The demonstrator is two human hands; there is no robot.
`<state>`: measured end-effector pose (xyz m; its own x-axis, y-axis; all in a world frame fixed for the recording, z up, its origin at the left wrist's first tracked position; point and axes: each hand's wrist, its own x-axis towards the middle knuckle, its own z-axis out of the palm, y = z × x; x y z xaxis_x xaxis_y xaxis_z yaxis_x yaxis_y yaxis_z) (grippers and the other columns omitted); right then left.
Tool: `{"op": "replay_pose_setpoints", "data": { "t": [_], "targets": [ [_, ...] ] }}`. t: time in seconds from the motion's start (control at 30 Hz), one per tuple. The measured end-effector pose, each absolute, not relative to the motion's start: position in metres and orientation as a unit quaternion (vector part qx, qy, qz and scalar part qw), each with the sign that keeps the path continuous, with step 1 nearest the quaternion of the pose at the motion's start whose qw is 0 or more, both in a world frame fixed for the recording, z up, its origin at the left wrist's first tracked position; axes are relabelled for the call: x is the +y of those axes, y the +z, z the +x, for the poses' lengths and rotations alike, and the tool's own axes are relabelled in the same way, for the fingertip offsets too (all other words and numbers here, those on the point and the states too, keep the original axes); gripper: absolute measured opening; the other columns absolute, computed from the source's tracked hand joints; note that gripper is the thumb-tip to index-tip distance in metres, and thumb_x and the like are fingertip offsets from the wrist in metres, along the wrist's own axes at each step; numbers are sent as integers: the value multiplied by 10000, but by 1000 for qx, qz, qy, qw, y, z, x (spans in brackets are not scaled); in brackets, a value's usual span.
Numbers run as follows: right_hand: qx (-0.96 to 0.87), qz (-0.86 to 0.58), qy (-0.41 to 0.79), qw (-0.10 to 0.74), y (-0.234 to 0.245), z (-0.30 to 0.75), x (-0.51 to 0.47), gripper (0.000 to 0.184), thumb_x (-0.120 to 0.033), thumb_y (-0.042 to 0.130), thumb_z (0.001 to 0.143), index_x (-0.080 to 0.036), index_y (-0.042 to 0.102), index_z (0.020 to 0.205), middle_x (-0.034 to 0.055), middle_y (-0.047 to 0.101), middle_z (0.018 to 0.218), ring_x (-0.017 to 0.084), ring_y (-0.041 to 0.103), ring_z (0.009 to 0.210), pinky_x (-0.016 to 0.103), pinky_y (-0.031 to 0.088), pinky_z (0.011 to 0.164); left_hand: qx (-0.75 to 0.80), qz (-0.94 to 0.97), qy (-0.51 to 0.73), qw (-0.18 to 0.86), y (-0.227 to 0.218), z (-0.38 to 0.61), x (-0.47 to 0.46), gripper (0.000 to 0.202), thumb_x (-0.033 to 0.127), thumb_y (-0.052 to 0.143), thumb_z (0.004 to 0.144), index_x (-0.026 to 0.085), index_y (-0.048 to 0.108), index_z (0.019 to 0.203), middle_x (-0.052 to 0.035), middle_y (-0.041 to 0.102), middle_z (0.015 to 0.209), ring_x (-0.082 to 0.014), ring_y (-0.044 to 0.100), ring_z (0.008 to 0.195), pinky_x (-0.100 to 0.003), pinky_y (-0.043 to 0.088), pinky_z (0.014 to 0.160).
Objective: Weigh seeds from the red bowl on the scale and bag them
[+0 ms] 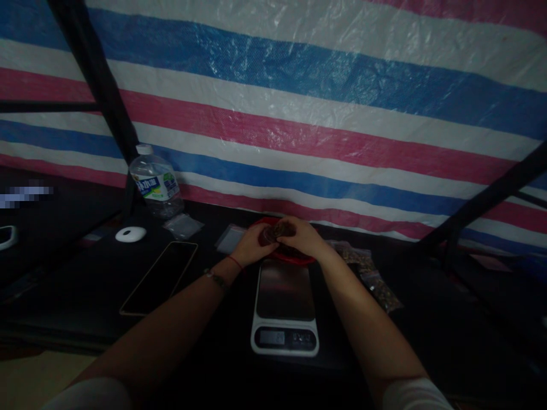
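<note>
Both hands are together over a red tray [305, 261] that holds brown pieces, just behind the kitchen scale [285, 291]. My left hand [253, 244] has its fingers closed on what looks like a small clear plastic bag [269, 234] above the tray's left part. From the right, my right hand [302, 238] reaches in with fingers curled close to the bag's mouth. Brown pieces [285, 229] show between the two hands; whether the right fingers grip them or the bag's edge is hard to see in the dim light. The scale's display is lit, its plate bare.
Filled clear bags [380, 289] lie on the dark table to the right. At left are flat clear bags [183, 226], a phone [161, 279], a white oval object [130, 234] and a large plastic bottle [156, 182]. A striped sheet [299, 136] hangs behind, between dark metal posts [96, 80].
</note>
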<state>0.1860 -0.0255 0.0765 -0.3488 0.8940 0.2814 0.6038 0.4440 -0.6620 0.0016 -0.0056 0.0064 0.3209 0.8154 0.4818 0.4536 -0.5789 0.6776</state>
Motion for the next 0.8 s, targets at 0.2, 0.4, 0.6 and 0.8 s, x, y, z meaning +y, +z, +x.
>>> {"op": "replay_pose_setpoints", "data": {
  "t": [0.2,0.4,0.6,0.8],
  "targets": [
    [-805,-481,193,288,80,185,-29,278,-174,698,667,-179,604,930,9,633,860,157,582,787,288,438,719,386,788,421,229,10,3,-9,417,375,695,696,172,569,1037,-72,654,1005,-227,629,920,-377,507,822],
    [-813,-432,232,315,79,182,-30,341,-132,663,709,-194,651,1044,53,664,1025,180,615,917,330,468,835,380,778,430,256,13,5,-13,406,347,694,700,176,570,1047,-66,658,993,-222,638,887,-366,520,790],
    [-781,-408,298,367,73,182,-27,481,-126,627,741,-226,581,1209,64,619,1211,177,602,1059,326,483,903,356,756,473,277,10,5,-13,446,349,687,717,184,541,1104,-82,643,1071,-229,622,981,-384,502,874],
    [-813,-419,233,332,77,187,-28,505,-141,635,725,-223,577,1220,84,613,1193,203,598,1035,377,473,898,363,752,476,275,12,3,-15,371,311,681,713,172,546,1030,-74,641,990,-208,619,913,-365,503,835]
  ]
}}
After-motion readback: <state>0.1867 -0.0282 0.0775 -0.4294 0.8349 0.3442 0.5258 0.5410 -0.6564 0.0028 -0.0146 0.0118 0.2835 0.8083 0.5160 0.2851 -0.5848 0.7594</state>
